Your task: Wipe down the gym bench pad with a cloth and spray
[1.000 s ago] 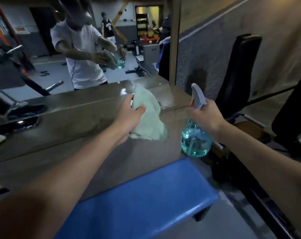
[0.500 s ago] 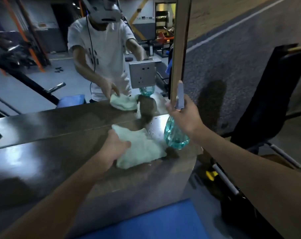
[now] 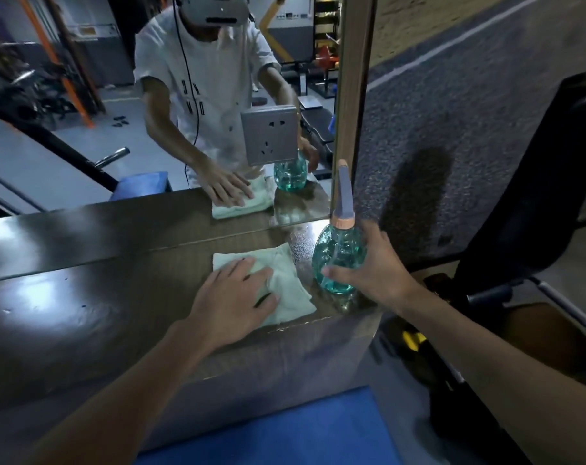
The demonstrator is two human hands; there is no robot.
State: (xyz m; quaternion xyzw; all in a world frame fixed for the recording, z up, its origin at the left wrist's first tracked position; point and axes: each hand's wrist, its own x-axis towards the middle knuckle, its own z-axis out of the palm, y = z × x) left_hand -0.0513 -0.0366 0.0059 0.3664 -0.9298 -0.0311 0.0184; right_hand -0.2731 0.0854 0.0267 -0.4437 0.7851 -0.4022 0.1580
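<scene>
Pad (image 3: 268,431) – blue, at bottom edge of view, below and in front of the dark ledge (image 3: 83,313), nothing touching it. Both tools sit on the ledge, near its right end, against the mirror (image 3: 83,129). Left hand (image 3: 234,297) lies flat on the cloth (image 3: 291,286), fingers straight and spread, pressing not gripping. Right hand (image 3: 375,270) wraps the bottle (image 3: 335,260) low on its round body, thumb in front and fingers behind; the bottle stands upright on the ledge just right of the cloth. Step, as I judge it: handling the tools at the ledge – no spraying or wiping of the pad going on; whether the pad is wet or done can't be told. If wiping is yet to come, next move calls for bunching the cloth into a grasp, lifting the bottle, shifting the right hand up to the trigger, aiming the nozzle down at the pad.
</scene>
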